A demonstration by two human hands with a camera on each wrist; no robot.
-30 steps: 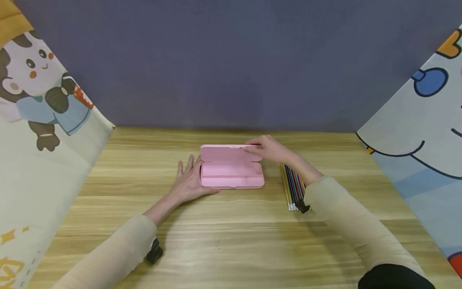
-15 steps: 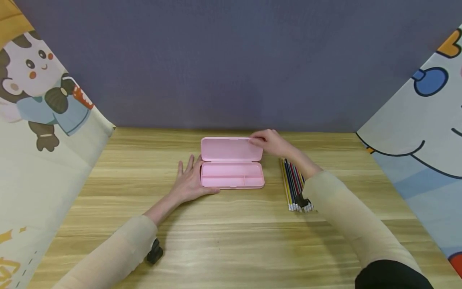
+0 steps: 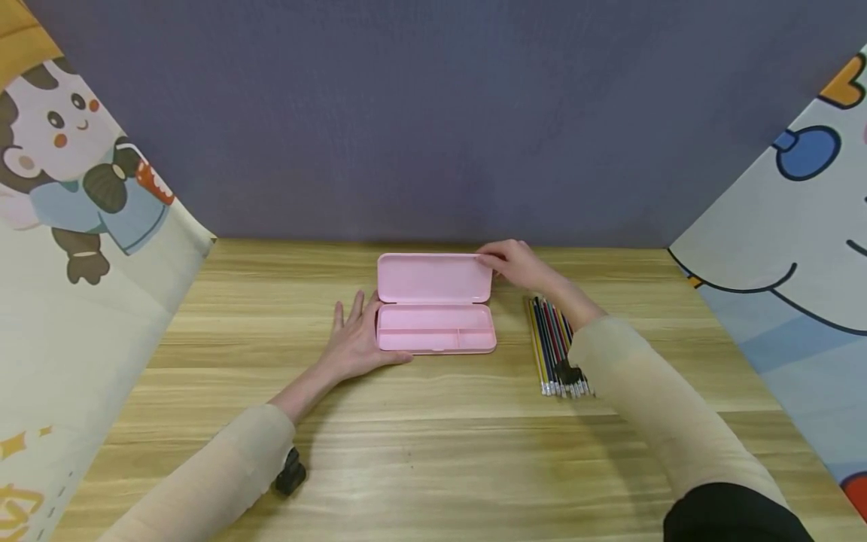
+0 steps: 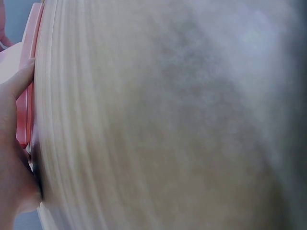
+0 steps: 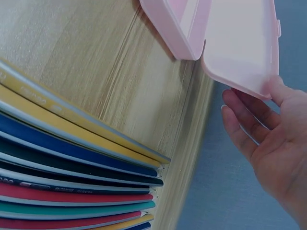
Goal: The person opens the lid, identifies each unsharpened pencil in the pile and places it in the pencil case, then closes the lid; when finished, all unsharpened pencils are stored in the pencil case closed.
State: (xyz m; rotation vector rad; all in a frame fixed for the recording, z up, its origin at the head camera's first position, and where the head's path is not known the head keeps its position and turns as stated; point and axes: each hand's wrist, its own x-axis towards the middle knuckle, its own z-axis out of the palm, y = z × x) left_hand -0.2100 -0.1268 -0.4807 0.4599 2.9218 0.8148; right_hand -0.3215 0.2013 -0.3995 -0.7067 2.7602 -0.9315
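A pink pencil case (image 3: 416, 318) sits on the table with its lid (image 3: 433, 278) swung back. Dividers split the base into compartments, and nothing lies in them. My left hand (image 3: 354, 349) spreads around the left end of the case, thumb straight along the front edge and fingers fanned out beyond the left side. In the left wrist view the thumb (image 4: 20, 80) presses against the case's side. My right hand (image 3: 520, 267) pinches the lid's far right corner. The right wrist view shows the thumb on the lid's inner face (image 5: 240, 43), the forefinger partly hidden behind it, the other fingers loosely bent.
To the right of the case lies a row of several pencils (image 3: 550, 339) with eraser ends toward me, partly under the right forearm. A dark blue-grey panel (image 3: 440, 120) stands behind the wooden table (image 3: 420, 452). Printed cloths flank both sides.
The right hand has lifted the lid farther back and up, moving slightly right and away. The left hand and the case's base have stayed in place.
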